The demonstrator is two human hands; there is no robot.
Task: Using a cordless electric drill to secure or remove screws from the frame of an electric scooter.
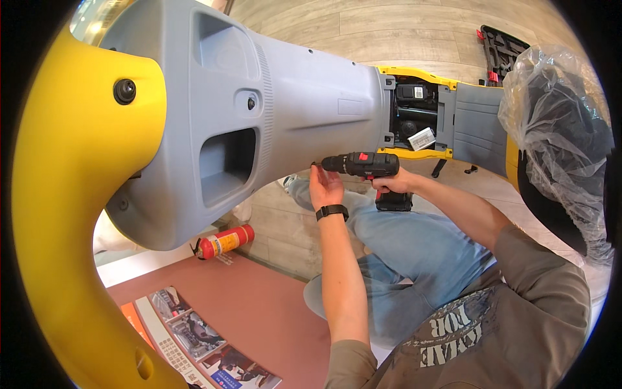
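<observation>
My right hand (390,180) grips a black and red cordless drill (363,163) by its handle, holding it level, chuck to the left. My left hand (327,188), with a black wristband, is raised at the drill's tip, fingertips closed round a small dark piece that I cannot make out clearly. Both are at the lower edge of a long grey plastic body panel (311,97) on a yellow-framed machine; whether the tip touches it I cannot tell. Right of the panel, an open compartment (443,104) shows black components and a white item (421,138).
The yellow curved frame (58,162) fills the left. A plastic-wrapped seat (551,123) is at right, an open black tool case (502,48) behind it. A red fire extinguisher (227,242) lies at lower left beside a printed pinkish board (253,292). My bent legs are below the machine.
</observation>
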